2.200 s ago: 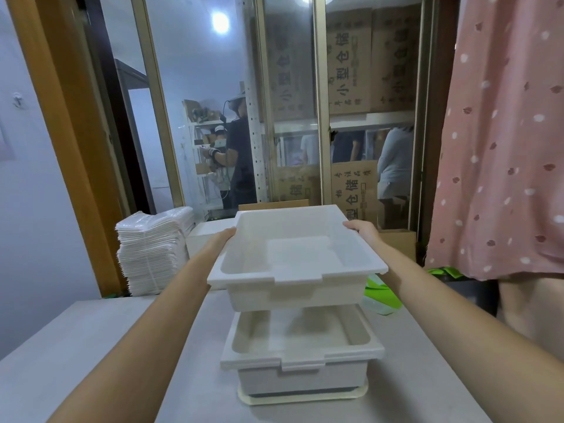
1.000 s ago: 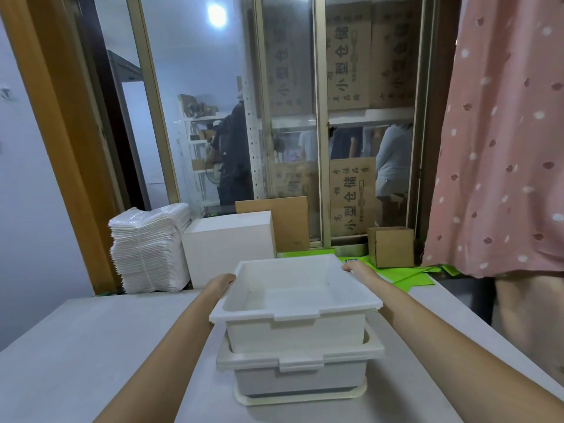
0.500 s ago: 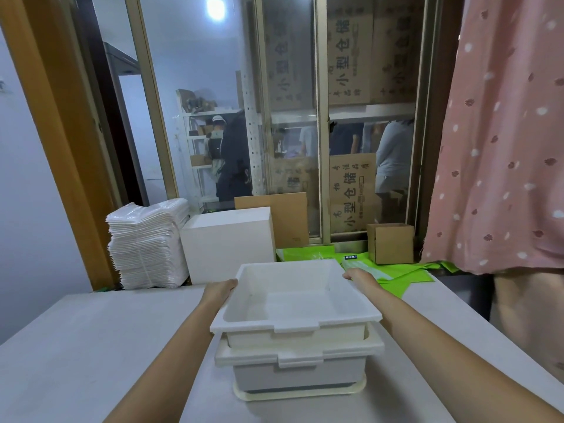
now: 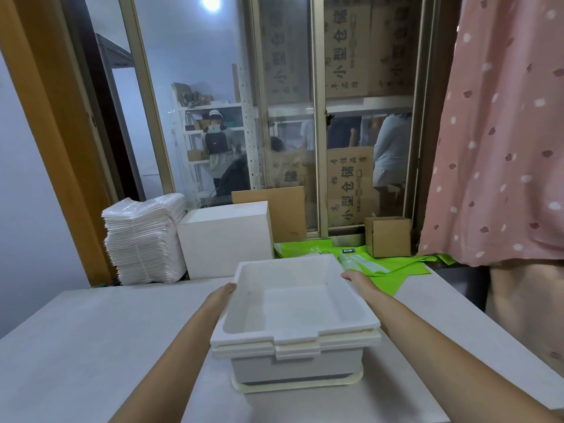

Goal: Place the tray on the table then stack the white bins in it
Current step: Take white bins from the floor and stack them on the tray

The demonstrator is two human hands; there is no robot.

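Head view: upper white bin (image 4: 293, 300) nested in the lower white bin (image 4: 296, 360), on the cream tray (image 4: 297, 382) on the desk (image 4: 91, 337).
Handling: probably light, stiff, smooth plastic; hold by side rims.
Left hand (image 4: 224, 296): grips the left rim, arm outstretched.
Right hand (image 4: 355, 277): grips the right rim.

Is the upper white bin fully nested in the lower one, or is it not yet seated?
Nearly or fully nested: the upper white bin has its rim right on the lower bin rim, level. Whether it rests fully, cannot tell.

Two nested white bins (image 4: 293, 303) upright in cream tray (image 4: 297, 384)
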